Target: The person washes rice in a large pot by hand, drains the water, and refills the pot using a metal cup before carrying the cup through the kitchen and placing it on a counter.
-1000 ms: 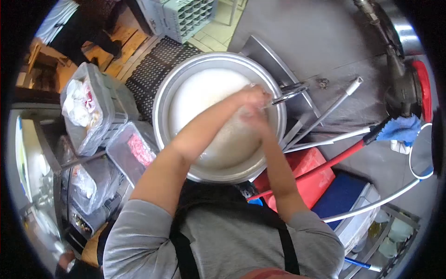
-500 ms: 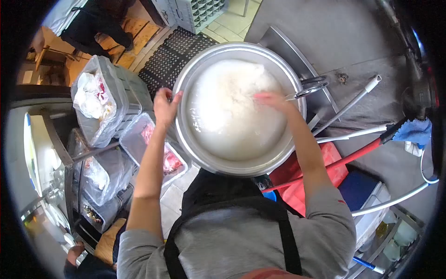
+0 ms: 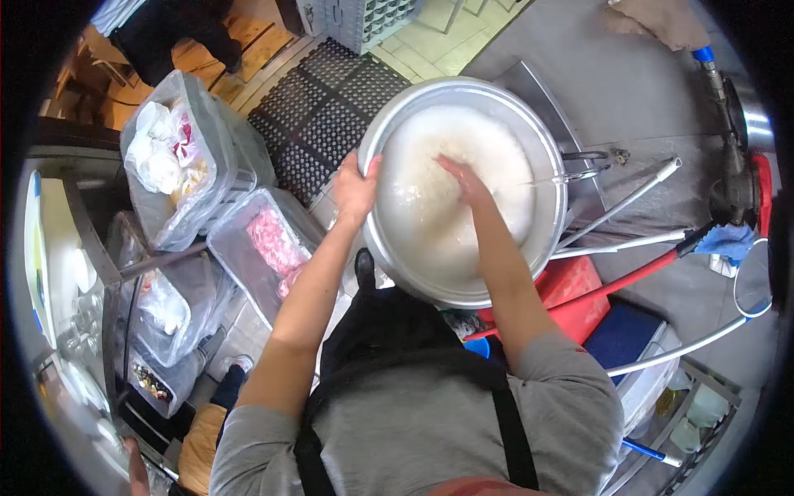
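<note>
A large round metal pot [image 3: 550, 207] holds cloudy white water [image 3: 513, 153] with a pale beige patch near the middle. My left hand [image 3: 356, 188] is closed on the pot's left rim, thumb over the edge. At the centre of the pot my right hand [image 3: 465, 180] dips into the water, fingers stretched out and holding nothing visible. What lies below the surface is hidden. From a metal tap [image 3: 585, 169] at the right, a thin stream runs into the pot.
Left stand a bin with a clear liner [image 3: 198, 215] and a plastic tub [image 3: 248, 240] of pink-red contents. A red hose [image 3: 616, 285] and white pipes [image 3: 628, 198] cross the right side. A person's dark-clad legs [image 3: 178, 37] show upper left; another person is partly visible lower left.
My right hand has moved from the pot's right side toward its middle. The pot sits farther right in view, with my left hand on its rim; the camera view has shifted too.
</note>
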{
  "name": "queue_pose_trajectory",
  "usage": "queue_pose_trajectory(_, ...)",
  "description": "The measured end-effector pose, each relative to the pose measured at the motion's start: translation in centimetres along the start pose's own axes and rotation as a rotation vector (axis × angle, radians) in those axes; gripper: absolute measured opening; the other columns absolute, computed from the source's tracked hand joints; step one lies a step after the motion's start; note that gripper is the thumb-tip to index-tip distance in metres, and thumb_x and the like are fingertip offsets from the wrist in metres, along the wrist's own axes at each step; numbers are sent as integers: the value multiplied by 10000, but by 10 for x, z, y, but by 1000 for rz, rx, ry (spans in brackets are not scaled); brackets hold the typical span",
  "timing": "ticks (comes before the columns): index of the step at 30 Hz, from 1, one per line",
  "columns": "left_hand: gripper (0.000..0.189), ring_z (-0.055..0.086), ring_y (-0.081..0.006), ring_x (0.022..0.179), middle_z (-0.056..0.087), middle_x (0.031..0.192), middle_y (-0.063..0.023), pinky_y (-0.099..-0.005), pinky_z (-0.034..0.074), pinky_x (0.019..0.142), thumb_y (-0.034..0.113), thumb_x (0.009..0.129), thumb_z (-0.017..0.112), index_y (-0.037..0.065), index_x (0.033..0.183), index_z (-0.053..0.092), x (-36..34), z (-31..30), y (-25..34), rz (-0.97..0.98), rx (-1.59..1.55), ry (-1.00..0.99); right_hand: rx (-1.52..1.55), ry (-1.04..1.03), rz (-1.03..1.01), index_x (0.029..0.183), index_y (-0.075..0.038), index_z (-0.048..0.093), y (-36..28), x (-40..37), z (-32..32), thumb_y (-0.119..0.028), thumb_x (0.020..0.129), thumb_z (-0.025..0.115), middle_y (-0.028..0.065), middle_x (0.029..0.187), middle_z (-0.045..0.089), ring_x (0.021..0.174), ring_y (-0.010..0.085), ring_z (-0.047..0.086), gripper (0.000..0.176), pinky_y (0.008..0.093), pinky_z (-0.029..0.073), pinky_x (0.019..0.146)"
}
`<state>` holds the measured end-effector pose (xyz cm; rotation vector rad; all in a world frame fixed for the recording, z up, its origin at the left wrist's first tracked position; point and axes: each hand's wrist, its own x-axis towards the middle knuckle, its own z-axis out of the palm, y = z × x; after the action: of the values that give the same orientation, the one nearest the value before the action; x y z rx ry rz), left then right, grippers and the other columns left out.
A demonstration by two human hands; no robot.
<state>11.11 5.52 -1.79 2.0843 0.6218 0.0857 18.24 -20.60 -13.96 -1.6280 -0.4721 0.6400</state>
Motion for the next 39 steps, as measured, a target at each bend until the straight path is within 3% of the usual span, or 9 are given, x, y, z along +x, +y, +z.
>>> queue_pose_trajectory(3,460,532,-370,863,556,907,-238,-410,412,752,404,749,540,-19,928,510,-2,-3,3,-27,42,-30,-634,-106,786,1205,-12,390,-81,46,41,-384,541,693,168,1314,288,1201,289,298,820,430,330,919)
queue_pose_trajectory(6,446,528,-378,863,553,910,-242,-420,407,751,395,749,540,-18,912,493,-9,-7,9,-47,38,-16,-1442,-35,342,1142,19,444,-77,-7,108,-306,697,556,235,1271,317,1184,370,289,562,505,310,907)
queue_pose_trajectory(8,428,528,-386,851,552,898,-247,-429,406,743,382,753,541,-16,899,477,-17,-8,10,-72,3,-4,-1473,-112,220,1103,10,475,-88,-47,123,-215,763,432,275,1183,388,1147,412,311,409,571,283,890)
queue_pose_trajectory(14,367,535,-425,765,554,797,-270,-466,409,691,330,797,498,-8,922,428,-51,-2,3,-79,42,54,-1631,-705,698,1158,-86,458,-73,-39,54,-262,782,437,151,1150,467,1153,296,349,415,426,286,935)
queue_pose_trajectory(18,343,546,-413,716,563,767,-257,-457,418,657,316,797,509,5,925,439,-52,-1,2,-46,89,87,-1233,-192,605,1085,-111,535,2,-18,-33,-294,755,469,102,1201,451,1146,244,375,384,390,248,977)
queue_pose_trajectory(20,338,554,-395,727,570,777,-238,-440,424,656,310,795,520,-2,911,461,-51,1,-1,-48,68,107,-1469,-149,531,1055,-150,566,0,0,-58,-348,742,502,88,1243,417,1160,230,365,376,400,233,987)
queue_pose_trajectory(24,346,557,-385,732,568,776,-239,-424,425,665,308,787,538,-19,885,485,-55,0,4,-51,15,146,-1017,-334,654,1146,-152,494,72,9,-133,-365,757,510,100,1229,427,1142,233,373,444,414,245,969)
queue_pose_trajectory(29,357,554,-385,718,561,756,-241,-415,423,665,306,776,552,-36,858,493,-50,7,-12,-47,44,150,-123,196,1046,1199,-76,428,-92,-67,-82,-386,813,486,103,1236,412,1081,170,434,498,358,305,936)
queue_pose_trajectory(39,337,547,-310,637,557,695,-199,-381,424,610,302,782,559,-25,814,484,-52,8,-12,-53,-9,180,1132,377,736,1074,-61,505,4,-93,23,-451,775,499,91,967,563,888,236,540,491,414,440,780)
